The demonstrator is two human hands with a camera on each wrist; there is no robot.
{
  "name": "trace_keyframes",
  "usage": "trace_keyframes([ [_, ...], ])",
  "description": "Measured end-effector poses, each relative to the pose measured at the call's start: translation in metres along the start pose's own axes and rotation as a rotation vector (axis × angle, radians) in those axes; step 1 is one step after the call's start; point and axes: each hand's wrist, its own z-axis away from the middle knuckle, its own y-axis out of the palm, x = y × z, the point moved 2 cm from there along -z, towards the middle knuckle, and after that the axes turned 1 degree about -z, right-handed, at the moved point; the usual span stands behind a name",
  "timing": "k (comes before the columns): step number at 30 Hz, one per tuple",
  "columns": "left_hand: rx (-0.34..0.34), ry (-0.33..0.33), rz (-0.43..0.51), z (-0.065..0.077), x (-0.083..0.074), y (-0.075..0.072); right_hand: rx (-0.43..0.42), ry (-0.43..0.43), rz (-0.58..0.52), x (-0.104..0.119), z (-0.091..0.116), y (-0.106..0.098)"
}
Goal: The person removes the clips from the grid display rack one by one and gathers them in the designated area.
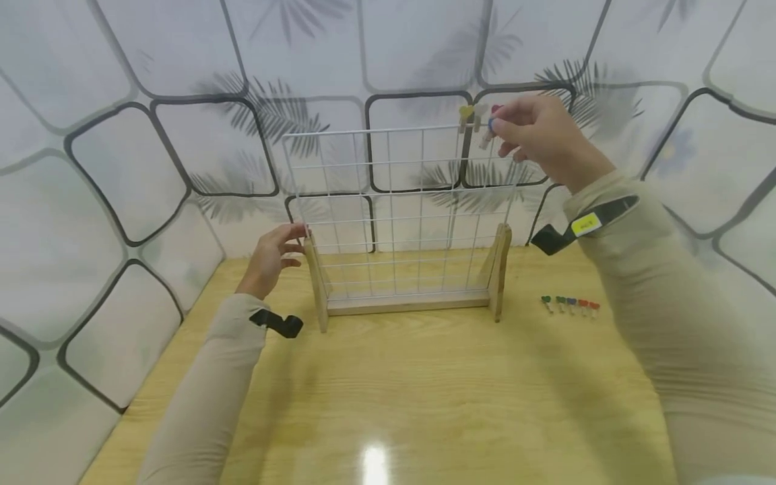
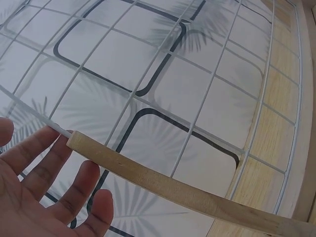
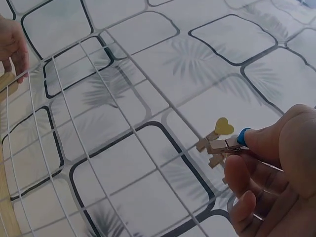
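With right hand (image 1: 545, 138), pinches a pale wooden clothespin with a blue top (image 3: 225, 145) near the top bar of a white wire grid (image 1: 391, 193). Just left of that hand, has a yellow-heart wooden clothespin (image 3: 224, 127) clipped. With left hand (image 1: 267, 259), fingers loosely apart, touches the light wooden stand (image 2: 163, 185). Below right hand, shows five heart-topped clothespins (image 1: 572, 303). Seems mid-clipping; likely calls for seating mouth over wire, then releasing.

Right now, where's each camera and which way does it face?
Head: head-worn, facing forward and down at the wire grid; left hand, right hand, sleeves show.
Left wrist: worn there, facing the wooden support; left hand shows.
Right wrist: worn there, facing the blue clip; both hands show.
Head and right wrist share the blue clip.
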Motion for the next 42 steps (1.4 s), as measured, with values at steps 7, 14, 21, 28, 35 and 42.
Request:
trace_keyframes([
  [7,-0.011,-0.008,-0.014,-0.006,-0.001,0.002,-0.009,0.03,-0.018,-0.025,0.015,-0.028],
  [14,-0.026,-0.026,-0.014,-0.003,0.0,0.001,-0.033,0.047,-0.012,-0.053,0.03,-0.052],
  [21,-0.035,-0.03,-0.027,-0.001,0.0,0.001,-0.065,0.086,0.139,-0.092,0.044,-0.081],
  [28,-0.046,-0.037,-0.048,-0.004,0.001,0.002,-0.066,0.154,0.285,-0.147,0.061,-0.105],
  [35,-0.047,-0.049,-0.072,-0.003,0.002,0.0,-0.06,0.185,0.259,-0.197,0.078,-0.117],
  [42,-0.042,-0.046,-0.082,-0.002,0.001,0.002,-0.019,0.271,0.352,-0.237,0.098,-0.124],
])
